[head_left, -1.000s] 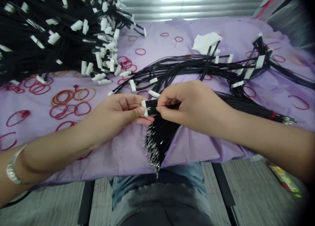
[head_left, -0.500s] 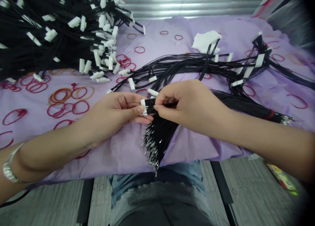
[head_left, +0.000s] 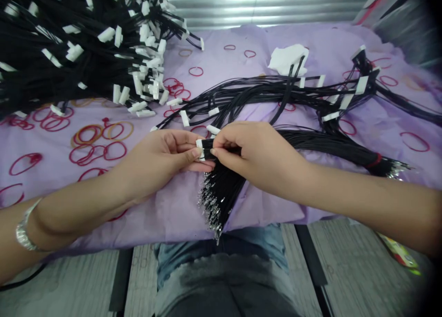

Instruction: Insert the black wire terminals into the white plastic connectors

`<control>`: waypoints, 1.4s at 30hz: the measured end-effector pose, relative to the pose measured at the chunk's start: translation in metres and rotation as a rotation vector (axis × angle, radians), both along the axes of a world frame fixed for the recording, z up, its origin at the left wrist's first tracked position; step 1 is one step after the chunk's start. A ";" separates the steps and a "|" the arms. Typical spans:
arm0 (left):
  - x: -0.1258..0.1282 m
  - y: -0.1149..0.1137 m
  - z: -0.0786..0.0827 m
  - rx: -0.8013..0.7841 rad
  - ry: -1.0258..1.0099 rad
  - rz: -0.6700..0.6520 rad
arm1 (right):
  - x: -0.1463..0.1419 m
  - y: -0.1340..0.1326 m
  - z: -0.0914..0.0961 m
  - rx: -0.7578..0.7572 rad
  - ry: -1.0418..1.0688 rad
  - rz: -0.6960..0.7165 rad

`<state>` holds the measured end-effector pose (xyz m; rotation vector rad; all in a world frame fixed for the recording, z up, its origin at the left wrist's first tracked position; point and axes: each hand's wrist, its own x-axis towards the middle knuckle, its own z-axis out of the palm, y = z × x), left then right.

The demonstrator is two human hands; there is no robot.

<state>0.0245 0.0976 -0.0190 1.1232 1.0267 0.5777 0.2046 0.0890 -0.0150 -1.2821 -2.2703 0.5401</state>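
Observation:
A small white connector housing (head_left: 200,150) with black wires is pinched between the thumb and fingers of my left hand (head_left: 169,153). Just to its right, my right hand (head_left: 253,146) is closed on the black wires (head_left: 207,149) by the connector; the fingertips hide exactly how many it grips. Below both hands, a thick bundle of black wires (head_left: 229,188) fans out, its bare metal terminals (head_left: 211,209) pointing toward the front edge of the table. This bundle stretches right beneath my right forearm, and a red rubber band (head_left: 375,160) ties it near its far end.
A large heap of black cables (head_left: 86,54) with white connectors covers the back left. More connectored cables (head_left: 255,89) lie behind my hands. Rubber bands (head_left: 88,134) are scattered over the purple cloth (head_left: 165,216). A crumpled white piece (head_left: 285,59) sits at the back.
My right hand has shifted slightly left and down, closer to the connector along the wires. My left hand still holds the connector. The whole view has moved a little.

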 end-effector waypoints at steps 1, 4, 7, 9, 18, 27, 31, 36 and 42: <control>0.000 0.000 0.000 0.000 0.001 -0.007 | 0.000 0.000 -0.001 0.003 0.006 0.005; -0.001 0.000 0.000 0.010 0.010 -0.034 | 0.000 -0.001 -0.002 0.006 0.010 0.009; -0.002 0.000 -0.002 0.022 0.015 -0.058 | 0.000 -0.002 -0.002 0.001 0.012 0.013; -0.003 0.001 -0.003 0.026 0.010 -0.059 | -0.001 -0.003 -0.003 0.003 0.021 0.020; -0.001 -0.002 0.000 0.016 0.010 -0.022 | -0.002 -0.003 0.000 0.044 -0.056 0.078; 0.001 0.004 0.000 -0.032 -0.043 0.002 | 0.009 0.005 0.004 0.133 0.012 0.107; -0.002 0.003 0.001 -0.056 -0.062 -0.004 | 0.014 0.007 0.006 0.169 0.109 0.081; -0.004 0.004 -0.001 -0.076 -0.098 -0.022 | 0.012 0.009 0.004 0.167 0.073 0.107; -0.004 0.006 -0.002 -0.070 -0.099 -0.059 | 0.009 0.010 0.004 0.176 0.064 0.126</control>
